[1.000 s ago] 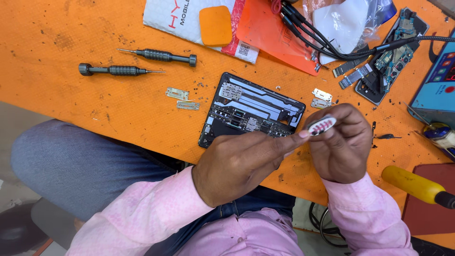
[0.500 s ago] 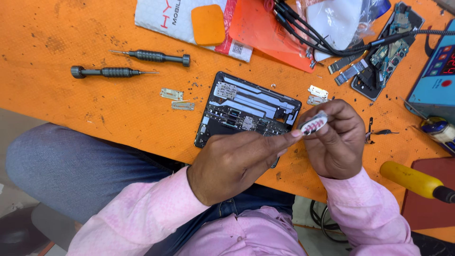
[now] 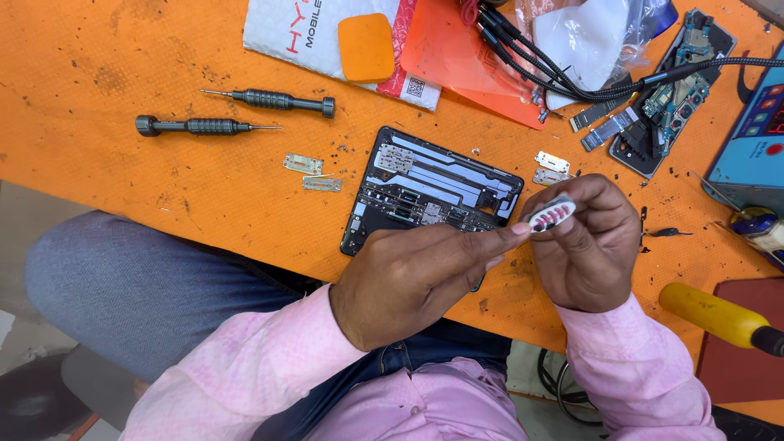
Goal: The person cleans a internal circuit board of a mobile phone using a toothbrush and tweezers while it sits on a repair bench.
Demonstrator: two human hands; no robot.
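An orange workbench [image 3: 98,163], scuffed and speckled with dark marks, carries two precision screwdrivers [image 3: 204,126] at ten o'clock, two small metal shield plates [image 3: 304,164] beside them and an opened phone [image 3: 429,189] with its internals showing at centre. Just below the phone, the left hand [image 3: 416,282] reaches its fingertips to a small white-and-red part [image 3: 551,214], which the right hand [image 3: 586,249] pinches at three o'clock. A yellow-handled tool [image 3: 714,314] lies at four o'clock.
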